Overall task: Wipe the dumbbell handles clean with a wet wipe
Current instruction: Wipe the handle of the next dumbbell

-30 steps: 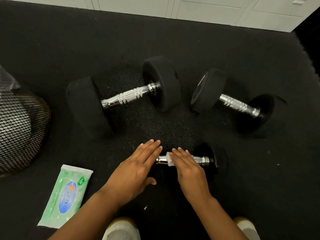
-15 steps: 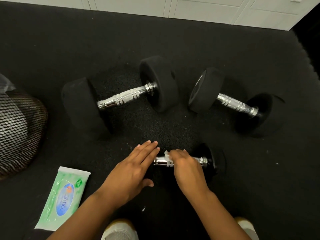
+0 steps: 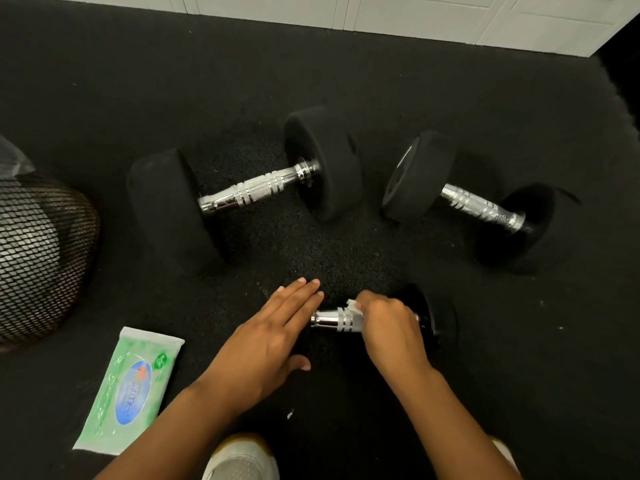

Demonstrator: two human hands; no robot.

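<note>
Right hand (image 3: 388, 327) curled round crumpled white wet wipe (image 3: 354, 316) on chrome handle of small black dumbbell (image 3: 429, 317), nearest on black rubber floor (image 3: 346, 81). Left hand (image 3: 266, 344) flat, fingers straight, pressing its left end. Farther off, two large black foam-ended dumbbells (image 3: 249, 192) (image 3: 481, 206).

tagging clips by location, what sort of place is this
Probably a home or small gym: black speckled rubber flooring, two big dumbbells, and white panelled cabinets behind.
</note>
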